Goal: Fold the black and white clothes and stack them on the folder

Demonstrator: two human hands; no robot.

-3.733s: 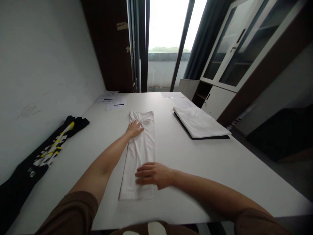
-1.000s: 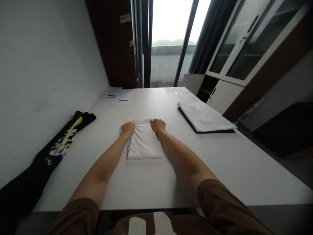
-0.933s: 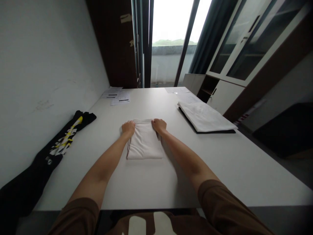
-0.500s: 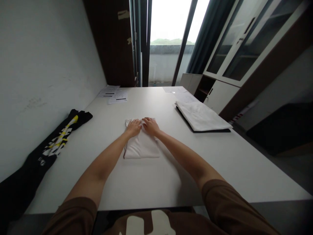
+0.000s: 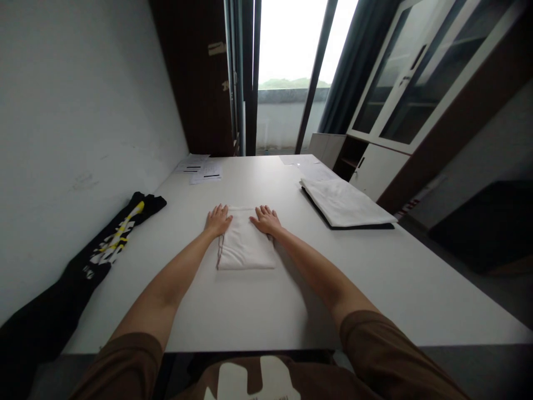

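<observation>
A folded white cloth (image 5: 246,247), perhaps a garment, lies flat on the white table (image 5: 233,311) in front of me. Its near edge is straight, and a few creases run across its top. My left hand (image 5: 219,220) rests with fingers spread at the cloth's far left corner, partly over its edge. At the far right corner, my right hand (image 5: 265,220) lies flat, its fingers apart and pointing away from me. Both hands cover small parts of the cloth's side edges.
To the right lies a larger folded white cloth (image 5: 347,204) on top of a black one (image 5: 362,226). Black clothing with yellow and white print (image 5: 112,241) drapes along the left wall. Paper sheets (image 5: 206,171) lie at the table's far left, with more paper (image 5: 314,169) at the far right.
My hands have moved apart, from close together at the middle of the cloth's far edge out to its two far corners. The view has tilted up slightly.
</observation>
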